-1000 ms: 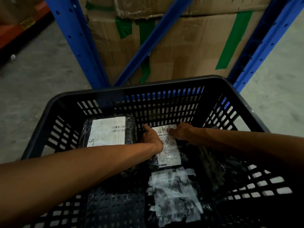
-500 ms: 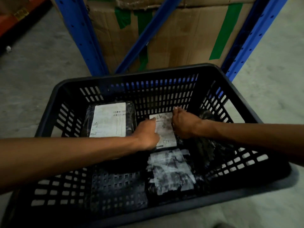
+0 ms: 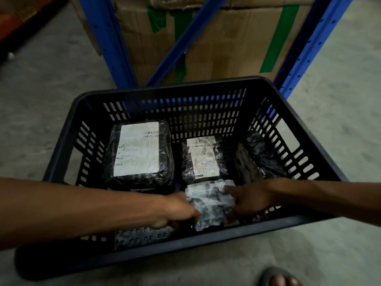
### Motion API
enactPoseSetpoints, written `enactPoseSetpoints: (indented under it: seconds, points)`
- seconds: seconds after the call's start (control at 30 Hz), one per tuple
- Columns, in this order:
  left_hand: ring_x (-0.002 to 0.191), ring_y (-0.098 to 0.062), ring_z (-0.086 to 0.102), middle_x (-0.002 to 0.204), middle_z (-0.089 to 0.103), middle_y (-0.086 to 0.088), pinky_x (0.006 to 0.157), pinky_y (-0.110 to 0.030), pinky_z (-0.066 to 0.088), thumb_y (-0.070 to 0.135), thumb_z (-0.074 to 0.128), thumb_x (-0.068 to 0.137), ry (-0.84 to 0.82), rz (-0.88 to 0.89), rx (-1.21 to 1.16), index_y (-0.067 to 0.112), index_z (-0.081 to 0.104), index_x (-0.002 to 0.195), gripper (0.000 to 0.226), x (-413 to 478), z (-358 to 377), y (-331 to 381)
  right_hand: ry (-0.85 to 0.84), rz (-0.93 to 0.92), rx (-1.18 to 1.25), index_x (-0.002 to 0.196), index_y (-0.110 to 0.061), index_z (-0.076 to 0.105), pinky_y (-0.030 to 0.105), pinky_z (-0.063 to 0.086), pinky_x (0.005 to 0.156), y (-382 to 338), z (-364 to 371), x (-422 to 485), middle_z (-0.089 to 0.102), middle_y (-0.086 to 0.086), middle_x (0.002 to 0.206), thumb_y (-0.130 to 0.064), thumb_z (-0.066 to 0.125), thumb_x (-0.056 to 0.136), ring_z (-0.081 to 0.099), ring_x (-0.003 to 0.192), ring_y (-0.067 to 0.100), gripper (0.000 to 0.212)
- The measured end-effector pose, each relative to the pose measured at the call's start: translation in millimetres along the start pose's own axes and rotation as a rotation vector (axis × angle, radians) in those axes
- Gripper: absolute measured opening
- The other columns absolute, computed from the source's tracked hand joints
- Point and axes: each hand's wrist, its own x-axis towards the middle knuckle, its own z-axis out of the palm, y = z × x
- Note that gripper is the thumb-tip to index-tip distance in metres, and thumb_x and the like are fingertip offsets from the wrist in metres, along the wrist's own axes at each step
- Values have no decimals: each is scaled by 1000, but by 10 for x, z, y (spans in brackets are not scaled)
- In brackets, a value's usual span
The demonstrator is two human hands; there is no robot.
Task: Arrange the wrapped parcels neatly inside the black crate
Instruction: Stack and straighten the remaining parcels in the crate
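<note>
The black crate (image 3: 169, 90) sits on the concrete floor in front of me. A big black-wrapped parcel with a white label (image 3: 139, 150) lies flat at its back left. To its right lies a smaller labelled parcel (image 3: 203, 157). Nearer me is a parcel with a torn white label (image 3: 210, 204); my left hand (image 3: 181, 211) grips its left edge and my right hand (image 3: 250, 200) holds its right edge. A dark wrapped parcel (image 3: 259, 155) leans against the crate's right wall.
Blue shelving posts (image 3: 107, 38) and a diagonal brace stand just behind the crate, with a large taped cardboard box (image 3: 226, 38) between them. My sandalled foot (image 3: 278, 278) shows at the bottom right. Bare concrete floor lies on both sides.
Both hands have left the small labelled parcel at the back and come toward me onto the torn-label parcel. The view has pulled back from the crate.
</note>
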Motion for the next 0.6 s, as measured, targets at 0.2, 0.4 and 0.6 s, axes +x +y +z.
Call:
enactPoseSetpoints:
  seconds: [0.2, 0.4, 0.6]
  points:
    - [93, -21, 67, 109, 70, -8, 71, -29, 57, 17, 83, 57, 91, 0, -5, 15, 60, 119, 66, 59, 79, 48, 43, -32, 64, 120, 1, 67, 37, 58, 70, -66, 38, 183, 70, 11, 101, -17, 78, 77, 67, 88, 27, 47]
    - [115, -14, 60, 124, 64, 5, 95, -21, 50, 20, 93, 55, 284, 171, 77, 27, 56, 130, 84, -129, -16, -4, 334, -171, -344, 132, -8, 50, 26, 50, 88, -39, -103, -98, 61, 11, 132, -29, 78, 78, 62, 116, 27, 65]
    - [95, -5, 68, 101, 73, 10, 70, -14, 48, 47, 82, 67, 372, 391, -68, 31, 66, 108, 46, -461, -208, 20, 413, -279, 72, 107, -24, 60, 32, 55, 72, 150, -495, -521, 70, -3, 100, -28, 85, 65, 66, 87, 20, 50]
